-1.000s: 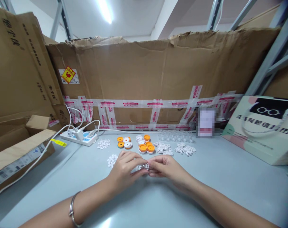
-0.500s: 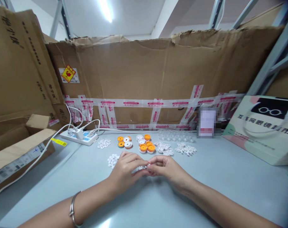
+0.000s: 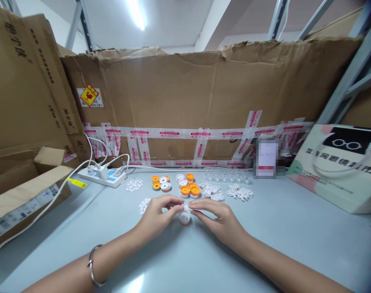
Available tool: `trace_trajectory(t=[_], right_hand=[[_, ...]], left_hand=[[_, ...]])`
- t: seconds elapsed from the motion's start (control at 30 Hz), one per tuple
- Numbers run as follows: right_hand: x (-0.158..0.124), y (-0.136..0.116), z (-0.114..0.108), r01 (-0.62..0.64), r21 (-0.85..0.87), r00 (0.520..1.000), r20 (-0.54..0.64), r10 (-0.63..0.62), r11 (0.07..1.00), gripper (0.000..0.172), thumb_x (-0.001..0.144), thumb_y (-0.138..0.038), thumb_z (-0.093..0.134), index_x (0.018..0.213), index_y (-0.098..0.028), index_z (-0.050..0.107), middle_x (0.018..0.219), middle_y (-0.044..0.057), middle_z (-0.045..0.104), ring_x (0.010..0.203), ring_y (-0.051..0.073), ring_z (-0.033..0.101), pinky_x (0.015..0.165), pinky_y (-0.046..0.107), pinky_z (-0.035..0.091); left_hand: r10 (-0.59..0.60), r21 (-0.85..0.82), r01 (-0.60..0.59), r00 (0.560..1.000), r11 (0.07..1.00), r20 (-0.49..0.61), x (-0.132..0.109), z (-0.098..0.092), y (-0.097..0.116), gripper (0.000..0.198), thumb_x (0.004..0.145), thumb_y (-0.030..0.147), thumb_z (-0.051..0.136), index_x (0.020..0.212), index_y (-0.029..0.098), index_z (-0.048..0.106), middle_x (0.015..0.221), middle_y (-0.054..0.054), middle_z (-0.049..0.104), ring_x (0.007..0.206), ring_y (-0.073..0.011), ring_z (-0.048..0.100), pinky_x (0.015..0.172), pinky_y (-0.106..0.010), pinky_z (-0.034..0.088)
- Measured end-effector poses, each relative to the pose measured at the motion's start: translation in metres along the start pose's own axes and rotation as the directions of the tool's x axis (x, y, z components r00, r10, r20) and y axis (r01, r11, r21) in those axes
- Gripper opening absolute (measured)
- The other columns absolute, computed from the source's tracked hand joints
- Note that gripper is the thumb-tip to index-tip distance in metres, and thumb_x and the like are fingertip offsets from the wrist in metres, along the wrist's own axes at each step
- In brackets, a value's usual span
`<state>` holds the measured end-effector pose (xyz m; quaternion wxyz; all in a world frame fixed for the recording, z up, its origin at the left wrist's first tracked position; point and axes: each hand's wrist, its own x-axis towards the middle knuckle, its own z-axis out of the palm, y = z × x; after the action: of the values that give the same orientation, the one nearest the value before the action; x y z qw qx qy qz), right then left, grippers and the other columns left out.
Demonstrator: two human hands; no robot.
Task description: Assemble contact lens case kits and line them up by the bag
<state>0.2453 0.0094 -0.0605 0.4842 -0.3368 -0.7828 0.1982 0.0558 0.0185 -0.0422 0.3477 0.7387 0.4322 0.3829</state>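
Note:
My left hand [image 3: 157, 216] and my right hand [image 3: 217, 218] meet at the middle of the grey table [image 3: 277, 240]. Both pinch a small round clear part [image 3: 184, 217] with a white top and an orange tint, held between the fingertips just above the tabletop. A silver bangle [image 3: 93, 265] sits on my left wrist. Just beyond my hands lie orange and white round caps [image 3: 189, 188] and small heaps of white perforated discs [image 3: 239, 191]. A further pile of white discs [image 3: 143, 205] lies close to my left fingers.
A white power strip [image 3: 101, 175] with cables lies at the back left. An open cardboard box [image 3: 23, 195] stands on the left. A taped cardboard wall [image 3: 197, 101] closes the back. A printed paper bag [image 3: 338, 167] leans at the right. Clear small cups [image 3: 226, 175] line the back.
The small white disc pinched between my fingers has been brought down onto a round clear part. My fingers have spread slightly and both hands have lowered toward the table.

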Motion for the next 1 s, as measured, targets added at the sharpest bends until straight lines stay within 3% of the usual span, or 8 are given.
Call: trace_trajectory(t=[0.13, 0.27, 0.33, 0.4, 0.5, 0.57, 0.73, 1.0], right_hand=[[-0.003, 0.004, 0.002, 0.165, -0.063, 0.986, -0.016, -0.166, 0.984, 0.020, 0.079, -0.012, 0.055, 0.091, -0.022, 0.066, 0.089, 0.006, 0.071, 0.084, 0.017, 0.066, 0.075, 0.029, 0.054], [-0.001, 0.003, 0.001, 0.185, -0.078, 0.983, 0.033, -0.183, 0.980, 0.020, 0.080, -0.015, 0.054, 0.095, -0.022, 0.066, 0.094, 0.007, 0.070, 0.088, 0.017, 0.065, 0.078, 0.029, 0.053], [0.004, 0.004, -0.010, 0.105, -0.102, 0.993, 0.059, -0.100, 0.989, 0.020, 0.078, -0.022, 0.058, 0.097, -0.022, 0.065, 0.100, 0.006, 0.069, 0.093, 0.019, 0.064, 0.084, 0.032, 0.051], [0.012, 0.011, -0.030, -0.072, -0.172, 0.997, 0.014, 0.076, 0.983, 0.021, 0.076, -0.030, 0.059, 0.095, -0.023, 0.066, 0.100, 0.006, 0.069, 0.093, 0.021, 0.063, 0.086, 0.035, 0.049], [0.023, 0.029, -0.066, -0.380, -0.310, 0.925, -0.134, 0.356, 0.872, 0.022, 0.075, -0.035, 0.056, 0.085, -0.019, 0.068, 0.090, 0.007, 0.070, 0.084, 0.023, 0.064, 0.078, 0.035, 0.049], [0.026, 0.044, -0.083, -0.464, -0.399, 0.876, -0.075, 0.477, 0.791, 0.021, 0.072, -0.034, 0.056, 0.077, -0.017, 0.068, 0.082, 0.008, 0.071, 0.076, 0.023, 0.064, 0.072, 0.034, 0.049], [0.022, 0.066, -0.082, -0.426, -0.502, 0.836, 0.100, 0.539, 0.753, 0.022, 0.071, -0.033, 0.056, 0.077, -0.018, 0.069, 0.080, 0.006, 0.069, 0.072, 0.020, 0.060, 0.064, 0.028, 0.045], [0.016, 0.075, -0.067, -0.406, -0.503, 0.859, 0.074, 0.506, 0.763, 0.016, 0.069, -0.029, 0.057, 0.074, -0.020, 0.069, 0.076, 0.004, 0.068, 0.068, 0.019, 0.059, 0.064, 0.028, 0.043]], left_hand=[[-0.117, -0.260, 0.140, 0.988, 0.955, 0.103, 0.003, 0.002, -0.003, 0.015, 0.070, 0.024, 0.061, 0.079, 0.013, 0.066, 0.076, -0.005, 0.070, 0.072, -0.0171, 0.063, 0.069, -0.027, 0.048], [-0.140, -0.327, 0.164, 0.985, 0.931, 0.097, 0.004, 0.002, -0.003, 0.015, 0.067, 0.027, 0.064, 0.073, 0.013, 0.065, 0.073, -0.005, 0.069, 0.070, -0.0165, 0.063, 0.068, -0.027, 0.048], [-0.138, -0.301, 0.152, 0.988, 0.941, 0.065, 0.004, 0.000, -0.002, 0.015, 0.068, 0.027, 0.064, 0.073, 0.013, 0.065, 0.073, -0.005, 0.069, 0.070, -0.0166, 0.063, 0.068, -0.026, 0.048], [-0.136, -0.272, 0.140, 0.990, 0.952, 0.031, 0.003, -0.002, -0.002, 0.015, 0.069, 0.027, 0.063, 0.074, 0.014, 0.066, 0.073, -0.005, 0.069, 0.070, -0.0167, 0.063, 0.067, -0.026, 0.048], [-0.130, -0.249, 0.129, 0.991, 0.960, 0.012, 0.003, -0.004, -0.002, 0.014, 0.070, 0.027, 0.062, 0.076, 0.014, 0.066, 0.075, -0.005, 0.068, 0.071, -0.0169, 0.063, 0.068, -0.026, 0.048], [-0.126, -0.227, 0.125, 0.992, 0.966, 0.008, 0.003, -0.005, -0.003, 0.014, 0.070, 0.026, 0.061, 0.076, 0.014, 0.066, 0.075, -0.005, 0.068, 0.072, -0.0170, 0.063, 0.068, -0.026, 0.048], [-0.122, -0.158, 0.121, 0.993, 0.980, 0.006, 0.003, -0.005, -0.005, 0.013, 0.071, 0.025, 0.060, 0.076, 0.014, 0.067, 0.078, -0.005, 0.069, 0.074, -0.0171, 0.063, 0.070, -0.026, 0.048], [-0.079, -0.105, 0.077, 0.997, 0.991, -0.007, 0.002, -0.006, -0.002, 0.013, 0.073, 0.025, 0.059, 0.077, 0.015, 0.067, 0.079, -0.005, 0.069, 0.075, -0.0173, 0.063, 0.071, -0.027, 0.047]])
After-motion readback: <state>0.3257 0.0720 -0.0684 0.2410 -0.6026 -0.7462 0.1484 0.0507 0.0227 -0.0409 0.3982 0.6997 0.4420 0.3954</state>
